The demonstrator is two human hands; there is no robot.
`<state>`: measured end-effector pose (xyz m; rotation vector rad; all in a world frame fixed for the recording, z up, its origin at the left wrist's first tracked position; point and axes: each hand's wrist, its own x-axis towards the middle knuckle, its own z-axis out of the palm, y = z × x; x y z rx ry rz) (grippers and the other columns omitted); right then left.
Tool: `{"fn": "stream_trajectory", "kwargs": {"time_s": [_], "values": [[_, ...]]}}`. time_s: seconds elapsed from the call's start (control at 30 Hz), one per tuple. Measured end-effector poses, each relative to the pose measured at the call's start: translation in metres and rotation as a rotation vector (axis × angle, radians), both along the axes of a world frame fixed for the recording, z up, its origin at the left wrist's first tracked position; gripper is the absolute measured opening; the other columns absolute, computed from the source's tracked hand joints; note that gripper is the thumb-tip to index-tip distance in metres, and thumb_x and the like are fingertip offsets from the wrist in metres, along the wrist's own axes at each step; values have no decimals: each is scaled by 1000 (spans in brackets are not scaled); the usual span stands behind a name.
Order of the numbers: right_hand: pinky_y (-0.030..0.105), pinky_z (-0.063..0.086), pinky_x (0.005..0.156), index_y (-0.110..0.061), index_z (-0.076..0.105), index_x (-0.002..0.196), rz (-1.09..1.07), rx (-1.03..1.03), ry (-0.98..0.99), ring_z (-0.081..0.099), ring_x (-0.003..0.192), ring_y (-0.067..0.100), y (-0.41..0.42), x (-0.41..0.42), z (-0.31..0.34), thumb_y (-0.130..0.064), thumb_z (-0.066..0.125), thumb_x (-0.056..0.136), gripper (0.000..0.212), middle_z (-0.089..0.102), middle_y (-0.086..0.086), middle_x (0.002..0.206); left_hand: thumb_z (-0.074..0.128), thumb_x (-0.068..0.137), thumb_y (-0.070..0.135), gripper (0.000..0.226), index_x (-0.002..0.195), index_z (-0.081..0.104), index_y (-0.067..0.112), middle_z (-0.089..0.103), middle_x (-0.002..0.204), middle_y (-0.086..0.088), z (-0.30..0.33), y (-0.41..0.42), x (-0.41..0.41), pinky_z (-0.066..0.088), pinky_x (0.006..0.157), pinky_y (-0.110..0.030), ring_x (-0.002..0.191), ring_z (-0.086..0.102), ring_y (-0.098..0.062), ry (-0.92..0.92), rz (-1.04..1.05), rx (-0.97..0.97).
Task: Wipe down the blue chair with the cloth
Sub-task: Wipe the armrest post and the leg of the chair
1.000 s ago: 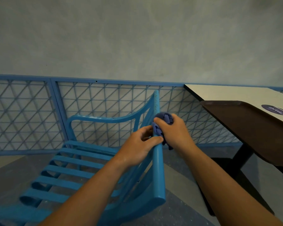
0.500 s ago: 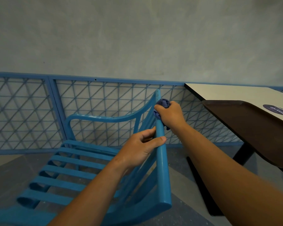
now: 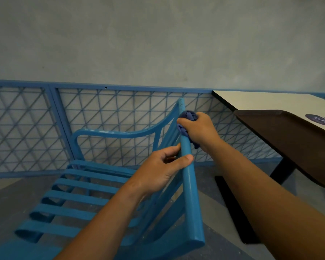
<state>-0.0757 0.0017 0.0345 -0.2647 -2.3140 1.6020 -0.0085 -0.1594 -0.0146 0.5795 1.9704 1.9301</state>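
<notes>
A blue slatted chair [image 3: 86, 186] stands below me, its top back rail running away from me up the middle of the view. My left hand [image 3: 161, 169] grips that rail about halfway along, thumb over the top. Farther along the rail, near its far end, my right hand [image 3: 199, 130] holds a bunched dark blue cloth [image 3: 189, 117] wrapped against the rail. Most of the cloth is hidden under my fingers.
A blue lattice fence [image 3: 26, 128] runs along the grey wall behind the chair. At the right stands a white-topped table [image 3: 266, 101] with a dark brown tray [image 3: 293, 139] on it and a black leg [image 3: 281, 171]. The floor is grey concrete.
My right hand slid the cloth away along the rail toward its far end, then back a little. My left hand kept its grip on the rail.
</notes>
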Motion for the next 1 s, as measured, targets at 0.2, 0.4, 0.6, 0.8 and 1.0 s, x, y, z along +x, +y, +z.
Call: {"fn": "stream_trajectory", "kwargs": {"time_s": [0.2, 0.4, 0.6, 0.8, 1.0], "values": [[36, 51, 56, -2, 60, 88, -76, 29, -30, 65, 71, 28, 5, -44, 1, -25, 74, 85, 27, 63, 13, 77, 74, 85, 41, 27, 108, 72, 27, 73, 98, 13, 6, 5, 1, 44, 79, -18, 93, 67, 2, -48, 93, 13], [23, 53, 56, -8, 60, 101, -11, 33, 34, 65, 64, 2, -6, 29, -7, -24, 73, 86, 25, 67, 1, 80, 71, 90, 35, 17, 102, 71, 23, 71, 91, 12, 4, 8, 0, 42, 77, -20, 85, 66, 3, -63, 115, 16], [35, 52, 63, -9, 64, 98, 17, 64, 5, 64, 72, 15, -8, 52, -9, -28, 74, 81, 27, 69, 7, 84, 70, 90, 36, 14, 96, 69, 23, 71, 87, 13, 3, 9, -2, 43, 75, -18, 82, 65, 4, -52, 94, 35], [18, 42, 40, -9, 59, 82, 22, 42, -71, 62, 47, 8, 0, -17, 10, -16, 70, 89, 15, 64, -1, 57, 71, 87, 44, 25, 106, 71, 27, 71, 91, 15, 1, 8, -5, 42, 75, -17, 83, 64, 7, -38, 109, -6], [33, 50, 51, -4, 64, 85, -52, 136, -95, 72, 77, 33, 5, -61, 13, -24, 71, 82, 21, 73, 20, 88, 71, 86, 47, 29, 108, 70, 29, 73, 97, 16, 4, 4, -4, 42, 77, -17, 88, 66, 8, -58, 106, -52]]}}
